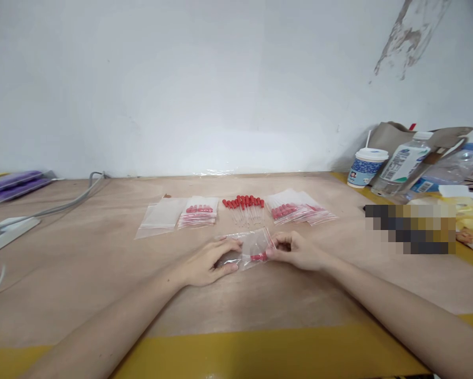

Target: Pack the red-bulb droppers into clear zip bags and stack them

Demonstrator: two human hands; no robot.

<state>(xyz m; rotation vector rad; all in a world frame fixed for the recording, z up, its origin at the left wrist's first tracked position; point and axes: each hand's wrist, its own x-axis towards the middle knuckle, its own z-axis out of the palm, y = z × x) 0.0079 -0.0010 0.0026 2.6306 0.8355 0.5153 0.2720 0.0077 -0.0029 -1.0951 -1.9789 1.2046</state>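
Observation:
A clear plastic zip bag (254, 243) lies on the table between my hands. My left hand (213, 260) is curled around its left side, thumb at the front and fingers at the back. The thumb and fingers of my right hand (294, 251) pinch the bag's right edge. Right at those fingertips shows a red dropper bulb (258, 257); how much of it is inside the bag I cannot tell. Just behind, a fanned row of droppers with red bulbs (246, 202) and clear stems lies on the table.
Flat clear bags (161, 213) and a stack of filled bags (199, 210) lie left of the droppers; more filled bags (295, 208) are at right. A paper cup (366, 168) and plastic bottle (402, 166) stand back right. A grey cable (74, 202) runs at left.

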